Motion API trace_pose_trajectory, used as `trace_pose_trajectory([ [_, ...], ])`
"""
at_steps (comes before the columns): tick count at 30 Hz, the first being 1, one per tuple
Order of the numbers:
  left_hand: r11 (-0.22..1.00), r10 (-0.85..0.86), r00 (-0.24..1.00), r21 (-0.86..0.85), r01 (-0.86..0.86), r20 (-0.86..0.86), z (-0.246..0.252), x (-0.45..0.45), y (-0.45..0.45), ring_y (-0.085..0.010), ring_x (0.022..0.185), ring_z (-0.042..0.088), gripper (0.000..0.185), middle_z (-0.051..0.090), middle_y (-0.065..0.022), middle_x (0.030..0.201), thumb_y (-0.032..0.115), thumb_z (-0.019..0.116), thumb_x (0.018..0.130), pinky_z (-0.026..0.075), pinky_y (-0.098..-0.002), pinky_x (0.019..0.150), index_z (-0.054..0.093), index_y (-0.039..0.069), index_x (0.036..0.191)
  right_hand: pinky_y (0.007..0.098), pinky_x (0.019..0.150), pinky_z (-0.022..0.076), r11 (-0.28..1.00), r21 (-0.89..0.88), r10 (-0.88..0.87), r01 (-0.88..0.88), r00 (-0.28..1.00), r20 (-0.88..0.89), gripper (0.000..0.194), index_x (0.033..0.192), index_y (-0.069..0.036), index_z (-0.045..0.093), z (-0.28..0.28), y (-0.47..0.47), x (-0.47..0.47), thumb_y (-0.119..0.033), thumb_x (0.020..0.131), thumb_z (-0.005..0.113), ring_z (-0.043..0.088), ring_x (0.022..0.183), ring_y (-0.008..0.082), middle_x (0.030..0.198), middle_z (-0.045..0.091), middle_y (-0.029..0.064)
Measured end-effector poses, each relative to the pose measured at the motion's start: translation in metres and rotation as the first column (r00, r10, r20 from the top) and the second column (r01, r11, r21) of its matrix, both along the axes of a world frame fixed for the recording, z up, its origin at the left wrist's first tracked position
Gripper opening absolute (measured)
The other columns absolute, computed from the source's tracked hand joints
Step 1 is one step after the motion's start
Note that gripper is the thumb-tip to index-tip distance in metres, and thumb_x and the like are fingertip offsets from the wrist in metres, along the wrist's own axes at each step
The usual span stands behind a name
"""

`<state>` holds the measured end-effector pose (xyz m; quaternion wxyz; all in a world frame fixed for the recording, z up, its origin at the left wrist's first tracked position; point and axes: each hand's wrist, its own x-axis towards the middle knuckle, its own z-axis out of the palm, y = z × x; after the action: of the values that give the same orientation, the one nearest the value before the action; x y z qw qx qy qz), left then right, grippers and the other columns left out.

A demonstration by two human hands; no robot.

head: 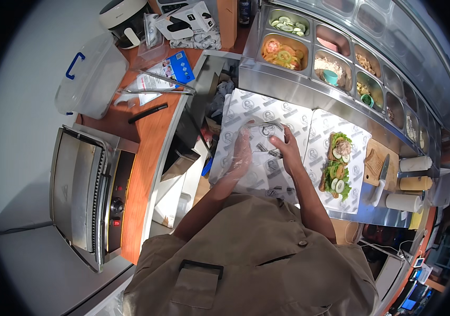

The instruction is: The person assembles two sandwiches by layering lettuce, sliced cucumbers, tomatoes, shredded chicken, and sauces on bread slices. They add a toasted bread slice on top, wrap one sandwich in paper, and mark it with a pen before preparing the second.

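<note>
My left hand (242, 146), in a clear plastic glove, and my bare right hand (289, 148) hold a bundle wrapped in printed paper (263, 138) from both sides. What lies inside it is hidden. Beneath the bundle spreads a sheet of printed wrapping paper (225, 158). On a second paper sheet (314, 158), to the right, lie two open sandwich halves. The upper half (341, 147) carries lettuce, cucumber slices and a pale shredded filling. Lettuce, cucumber and tomato top the lower half (336, 179).
Right of the papers, a white-handled knife (379, 185) and a bread slice (374, 161) rest at a wooden board (369, 179), near squeeze bottles (414, 183). Steel ingredient pans (284, 53) line the back. At left are a contact grill (78, 189), metal tongs (161, 91) and a plastic bin (86, 83).
</note>
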<state>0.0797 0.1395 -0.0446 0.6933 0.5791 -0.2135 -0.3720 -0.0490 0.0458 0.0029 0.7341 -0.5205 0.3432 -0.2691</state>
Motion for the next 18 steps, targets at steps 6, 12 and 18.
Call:
trace_pose_trajectory([
  [6, 0.999, -0.006, 0.983, 0.034, 0.0, 0.182, -0.001, 0.004, -0.021, -0.0264, 0.126, 0.051, 0.063, 0.057, -0.0175, 0.136, 0.049, 0.035, 0.109, 0.036, -0.0387, 0.11, 0.048, -0.001, 0.145, 0.0351, 0.105, 0.0469, 0.992, 0.104, -0.069, 0.076, 0.995, -0.068, 0.08, 0.145, 0.003, 0.045, -0.018, -0.022, 0.001, -0.03, 0.081, 0.082, 0.058, 0.123, 0.0227, 0.134, 0.06, 0.0142],
  [12, 0.994, -0.076, 0.875, 0.103, 0.029, 0.478, -0.005, 0.005, -0.025, -0.0256, 0.124, 0.053, 0.059, 0.054, -0.0207, 0.138, 0.035, 0.049, 0.108, 0.042, -0.0379, 0.105, 0.034, -0.001, 0.153, 0.0337, 0.09, 0.0557, 0.993, 0.085, -0.095, 0.084, 0.986, 0.135, 0.07, 0.138, -0.004, 0.044, -0.018, -0.025, 0.001, -0.013, 0.08, 0.083, 0.067, 0.103, 0.0201, 0.118, 0.066, 0.0114],
  [18, 0.986, 0.015, 0.991, -0.168, 0.008, 0.136, -0.007, -0.009, -0.028, -0.0215, 0.124, 0.049, 0.066, 0.047, -0.017, 0.143, 0.021, 0.056, 0.106, 0.04, -0.0332, 0.107, 0.02, 0.003, 0.158, 0.0293, 0.087, 0.0544, 0.988, -0.004, -0.155, 0.156, 0.983, 0.1, 0.064, 0.131, -0.008, 0.046, -0.021, -0.014, 0.014, -0.001, 0.08, 0.083, 0.065, 0.1, 0.0165, 0.113, 0.065, 0.0079],
])
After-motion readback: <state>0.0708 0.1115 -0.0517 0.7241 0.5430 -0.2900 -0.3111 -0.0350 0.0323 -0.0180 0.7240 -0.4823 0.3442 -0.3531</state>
